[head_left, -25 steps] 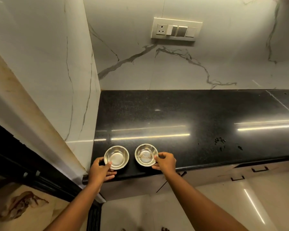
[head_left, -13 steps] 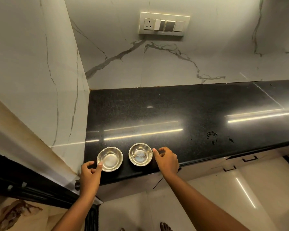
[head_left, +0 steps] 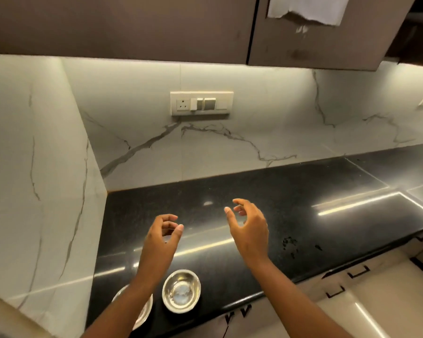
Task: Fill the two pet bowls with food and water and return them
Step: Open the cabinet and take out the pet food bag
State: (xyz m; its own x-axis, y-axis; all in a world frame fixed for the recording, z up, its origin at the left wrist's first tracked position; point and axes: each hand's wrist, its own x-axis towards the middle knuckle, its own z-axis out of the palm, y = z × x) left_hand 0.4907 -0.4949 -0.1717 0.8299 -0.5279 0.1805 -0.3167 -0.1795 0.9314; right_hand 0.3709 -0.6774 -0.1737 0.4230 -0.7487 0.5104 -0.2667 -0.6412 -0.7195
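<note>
Two small steel pet bowls stand side by side near the front edge of the black counter. The right bowl shows fully and looks empty. The left bowl is mostly hidden under my left forearm. My left hand is raised above the counter, fingers curled and apart, holding nothing. My right hand is also lifted over the counter beyond the bowls, fingers spread and empty. Neither hand touches a bowl.
A marble side wall closes off the counter on the left. A socket and switch plate sits on the marble backsplash. Brown upper cabinets hang overhead, with a torn paper stuck on one door. Drawer handles lie below the counter edge.
Both hands have let go of the bowls and risen above the counter. The view has tilted up, bringing the upper cabinets into sight. The bowls stay in place.
</note>
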